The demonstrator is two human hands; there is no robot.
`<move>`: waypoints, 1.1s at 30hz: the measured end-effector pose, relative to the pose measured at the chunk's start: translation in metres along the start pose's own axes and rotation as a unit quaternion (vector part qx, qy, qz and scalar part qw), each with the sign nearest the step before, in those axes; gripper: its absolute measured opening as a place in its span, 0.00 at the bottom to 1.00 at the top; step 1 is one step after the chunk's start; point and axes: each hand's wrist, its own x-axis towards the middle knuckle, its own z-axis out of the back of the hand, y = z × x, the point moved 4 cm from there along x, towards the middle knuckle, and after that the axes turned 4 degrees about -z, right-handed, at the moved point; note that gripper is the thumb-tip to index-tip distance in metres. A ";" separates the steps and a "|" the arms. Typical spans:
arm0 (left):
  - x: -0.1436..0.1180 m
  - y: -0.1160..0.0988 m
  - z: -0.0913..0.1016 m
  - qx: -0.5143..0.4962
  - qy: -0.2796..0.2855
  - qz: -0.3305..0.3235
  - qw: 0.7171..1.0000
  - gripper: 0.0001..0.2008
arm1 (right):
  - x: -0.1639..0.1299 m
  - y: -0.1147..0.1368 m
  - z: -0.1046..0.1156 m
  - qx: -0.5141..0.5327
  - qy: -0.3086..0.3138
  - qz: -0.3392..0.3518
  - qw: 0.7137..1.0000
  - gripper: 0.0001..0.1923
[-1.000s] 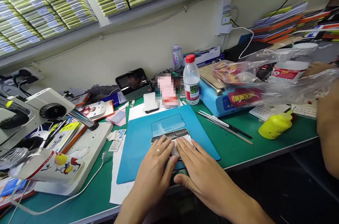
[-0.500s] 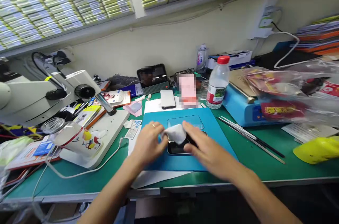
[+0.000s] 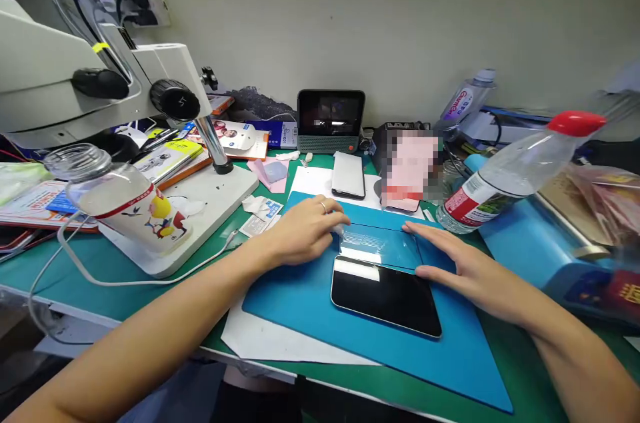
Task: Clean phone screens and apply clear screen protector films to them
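Nearest edge: white sheet (image 3: 295,344) showing from under a blue mat (image 3: 305,303), below and between the two hands. On the mat, closer to the body than the fingertips, a black-screened phone (image 3: 385,296), face up, set slantwise, highlight at its left end. Just beyond it, a clear panel (image 3: 380,246) with thin dark border, flat on the mat, between the hands. Left hand (image 3: 310,230) at the panel's left end, palm down, fingers curled, ring on one; a whitish bit shows at the fingertips, cannot tell whether pinched. Right hand (image 3: 465,266) at the opposite end, thumb and forefinger spread apart, tips by the panel's two right corners; contact uncertain. Left of left hand: white cable (image 3: 150,282), torn packet (image 3: 270,208), lidless jar (image 3: 135,206), microscope (image 3: 175,80) on a pale base. Beyond right hand: red-capped bottle (image 3: 515,173), near a blue machine (image 3: 545,270). Farther out, past the left hand's fingertips: white slab-like device (image 3: 349,173), then a dark-screened display (image 3: 331,116) near the wall (image 3: 250,30); to its right, a pink item (image 3: 413,166), detail blurred out.
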 end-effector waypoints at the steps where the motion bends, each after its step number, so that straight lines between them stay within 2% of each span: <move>1: -0.001 -0.003 -0.002 -0.011 0.011 -0.028 0.999 0.16 | 0.000 -0.002 -0.002 0.000 -0.001 -0.002 1.000 0.36; 3: -0.001 -0.002 -0.005 -0.002 0.029 -0.032 0.999 0.12 | 0.001 -0.006 -0.004 0.004 0.001 -0.007 1.000 0.36; 5: -0.002 0.004 -0.007 0.017 0.030 -0.006 0.999 0.11 | 0.002 -0.008 -0.004 0.006 0.016 -0.014 1.000 0.37; 8: -0.004 0.014 -0.007 0.021 0.011 0.045 0.999 0.12 | 0.001 -0.006 -0.003 0.008 0.036 -0.022 0.999 0.39; 11: -0.006 0.017 -0.004 -0.005 -0.025 0.088 0.996 0.12 | 0.001 0.000 -0.001 0.021 0.029 -0.018 0.999 0.41; 14: -0.006 0.013 -0.003 -0.038 -0.059 0.091 0.993 0.11 | 0.003 0.005 -0.001 0.037 0.016 -0.004 0.999 0.45; 18: -0.005 0.008 -0.007 -0.076 -0.078 0.074 0.991 0.13 | 0.003 0.006 -0.002 0.038 -0.007 0.016 0.999 0.44; 20: -0.006 0.007 -0.009 -0.082 -0.095 0.078 0.989 0.19 | 0.002 0.006 -0.001 0.040 -0.031 0.033 0.998 0.44; 23: -0.010 0.005 -0.009 -0.072 -0.124 0.098 0.985 0.37 | 0.001 0.010 0.000 0.039 -0.072 0.076 0.994 0.46; 25: -0.010 0.000 -0.009 -0.063 -0.127 0.088 0.986 0.42 | 0.000 0.015 0.000 0.023 -0.100 0.102 0.989 0.47; 27: -0.006 -0.005 -0.009 -0.057 -0.125 0.058 0.989 0.41 | -0.002 0.020 -0.001 -0.001 -0.121 0.120 0.985 0.46; 30: 0.009 -0.010 -0.008 -0.072 -0.139 0.020 0.988 0.35 | -0.004 0.030 -0.001 -0.019 -0.138 0.156 0.978 0.42; 33: 0.026 -0.011 -0.007 -0.112 -0.153 0.021 0.982 0.24 | -0.007 0.039 0.002 -0.008 -0.167 0.184 0.969 0.38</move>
